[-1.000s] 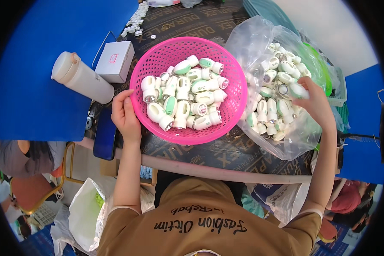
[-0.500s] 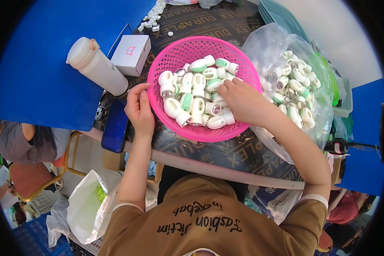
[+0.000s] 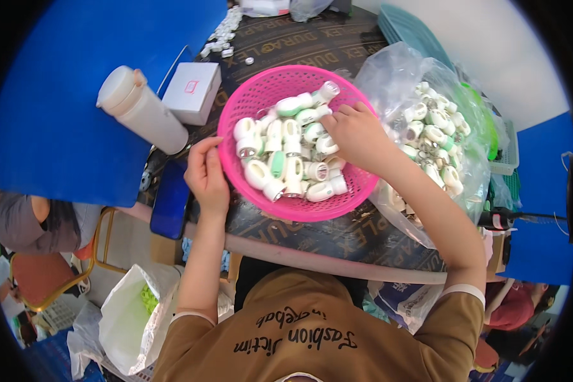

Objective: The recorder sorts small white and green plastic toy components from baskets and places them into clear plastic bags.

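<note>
Nearest you, below the table edge, a white plastic bag (image 3: 134, 312) hangs open at your left side, with a bit of green showing inside it.

Your left hand (image 3: 207, 175) rests on the near left rim of the pink basket (image 3: 337, 207), fingers curled over the edge and thumb outside, steadying it; it grips only the rim. It sat on that same stretch of rim a second ago, so the basket has stayed braced throughout.

Your right hand (image 3: 356, 134) is what has changed. A second ago it was out in the clear plastic bag (image 3: 395, 70) to your right; half a second ago it had swung across over the basket, and now it lies palm down on the pile of white and green plastic parts (image 3: 286, 156) inside, fingers bent into them. Whether it has anything pinched you cannot tell, as the fingertips are hidden among the pieces. Judging from that swing, a handful has likely been carried from bag to basket, and the pile is being spread or sorted.

The bag still holds many of the same parts (image 3: 436, 137), just beside the basket's right rim.

Farther off to the left stand a white bottle (image 3: 143, 111) and a small white box (image 3: 191, 92) on the dark table (image 3: 337, 239)
</note>
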### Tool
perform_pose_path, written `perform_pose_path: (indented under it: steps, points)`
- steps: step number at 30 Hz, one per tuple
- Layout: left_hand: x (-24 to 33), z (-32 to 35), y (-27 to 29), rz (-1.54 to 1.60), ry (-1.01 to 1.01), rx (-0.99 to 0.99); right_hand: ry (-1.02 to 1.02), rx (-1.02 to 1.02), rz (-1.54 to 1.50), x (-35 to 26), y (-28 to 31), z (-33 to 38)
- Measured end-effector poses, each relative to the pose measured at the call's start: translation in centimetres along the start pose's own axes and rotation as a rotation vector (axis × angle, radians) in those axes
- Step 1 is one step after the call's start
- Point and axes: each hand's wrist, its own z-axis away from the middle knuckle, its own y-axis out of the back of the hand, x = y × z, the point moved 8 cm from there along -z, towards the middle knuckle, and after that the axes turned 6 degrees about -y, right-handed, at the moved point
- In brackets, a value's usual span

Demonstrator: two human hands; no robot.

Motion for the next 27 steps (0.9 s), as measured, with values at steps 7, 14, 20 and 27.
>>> perform_pose_path:
  steps: [7, 14, 20, 27]
  points:
    - [1.2, 0.1, -1.1, 0.015, -0.011, 0.002, -0.492, 0.217, -0.485, 13.3, 8.5, 9.1]
    - [1.3, 0.2, -2.0, 0.011, -0.011, 0.000, -0.673, 0.100, -0.164, 18.7, 8.1, 15.7]
    - [-0.1, 0.4, -0.8, 0.022, 0.015, -0.003, -0.156, 0.116, -0.475, 7.8, 8.2, 4.2]
    - [-0.5, -0.2, 0.2, 0.042, 0.057, 0.000, 0.292, 0.241, 0.490, 0.2, -0.4, -5.2]
